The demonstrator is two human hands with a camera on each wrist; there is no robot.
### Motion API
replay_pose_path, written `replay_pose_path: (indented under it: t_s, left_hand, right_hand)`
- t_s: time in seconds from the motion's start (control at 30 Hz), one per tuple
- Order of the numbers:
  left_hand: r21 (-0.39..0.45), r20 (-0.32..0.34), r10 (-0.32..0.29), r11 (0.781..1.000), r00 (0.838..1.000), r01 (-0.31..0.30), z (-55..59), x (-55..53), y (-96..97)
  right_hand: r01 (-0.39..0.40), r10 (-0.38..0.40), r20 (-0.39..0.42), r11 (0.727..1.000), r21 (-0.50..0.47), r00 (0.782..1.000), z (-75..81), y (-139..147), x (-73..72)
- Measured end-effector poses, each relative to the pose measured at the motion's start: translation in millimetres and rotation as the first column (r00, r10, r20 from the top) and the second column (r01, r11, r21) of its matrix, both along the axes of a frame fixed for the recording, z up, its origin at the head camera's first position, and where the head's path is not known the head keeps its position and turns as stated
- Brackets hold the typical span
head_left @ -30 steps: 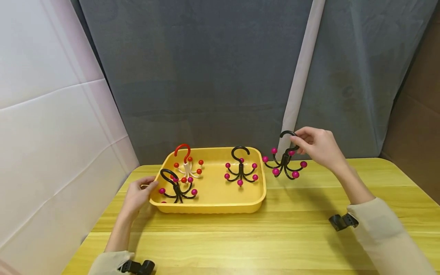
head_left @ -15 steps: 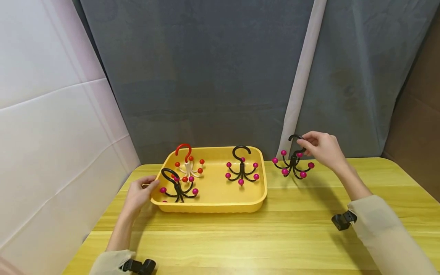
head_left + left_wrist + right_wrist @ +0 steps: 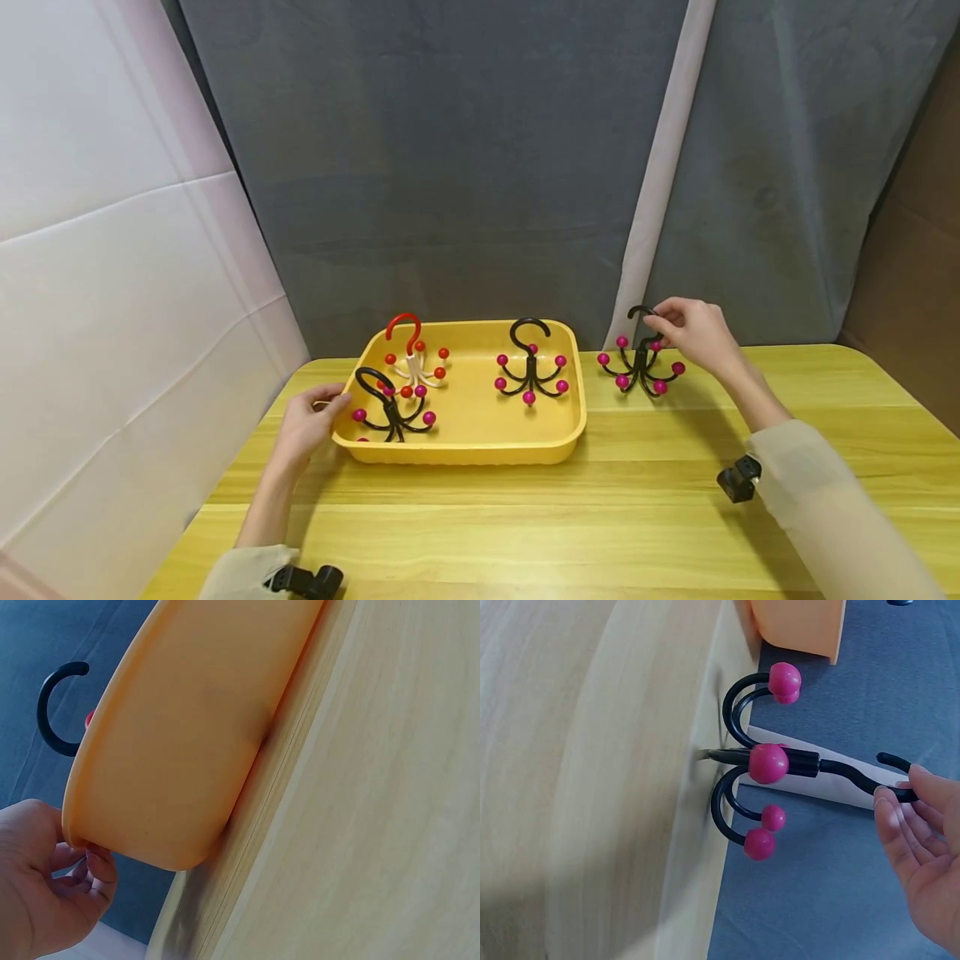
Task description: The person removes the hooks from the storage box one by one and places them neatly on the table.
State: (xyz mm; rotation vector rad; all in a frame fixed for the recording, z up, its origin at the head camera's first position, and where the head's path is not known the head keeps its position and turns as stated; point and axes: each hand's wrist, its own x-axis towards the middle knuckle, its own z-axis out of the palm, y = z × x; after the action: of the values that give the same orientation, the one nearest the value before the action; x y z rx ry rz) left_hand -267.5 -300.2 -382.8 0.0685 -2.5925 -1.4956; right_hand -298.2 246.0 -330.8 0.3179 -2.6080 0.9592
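Note:
A black multi-arm hanger with pink ball tips (image 3: 640,368) stands on the wooden table (image 3: 600,517), just right of the yellow tray (image 3: 465,454). My right hand (image 3: 693,329) pinches its top hook; in the right wrist view my fingertips (image 3: 892,810) lie on the hook end of the hanger (image 3: 780,761), whose arms touch the table's far edge. My left hand (image 3: 307,425) grips the tray's left rim, thumb on top, with my fingers (image 3: 97,866) curled under the tray's corner (image 3: 187,735).
Inside the tray stand a white hanger with a red hook and red balls (image 3: 411,358), a black one with pink balls at the front left (image 3: 390,412) and another in the middle (image 3: 530,371). A grey curtain hangs right behind the table.
My right hand carried the black hanger to the right and down, from the air beside the tray's corner onto the table. My left hand stayed on the tray's rim.

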Motion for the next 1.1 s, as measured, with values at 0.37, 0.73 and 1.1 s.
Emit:
replay_pose_path:
  t_s: [0.37, 0.73, 1.1]
  left_hand:
    - [0.004, 0.012, 0.002, 1.0, 1.0, -0.002, 0.9, 0.3, 0.8]
    - [0.004, 0.008, 0.008, 1.0, 1.0, -0.008, 0.2, 0.9, 1.2]
    - [0.019, 0.011, 0.003, 1.0, 1.0, -0.003, -1.3, -0.1, -0.2]
  right_hand:
    - [-0.005, 0.006, 0.026, 1.0, -0.013, 1.0, -5.6, 1.1, -1.1]
    - [0.013, -0.013, 0.021, 1.0, -0.024, 1.0, -6.9, 5.5, 1.9]
    - [0.009, -0.009, -0.087, 1.0, -0.008, 0.996, 1.6, 4.0, 7.3]
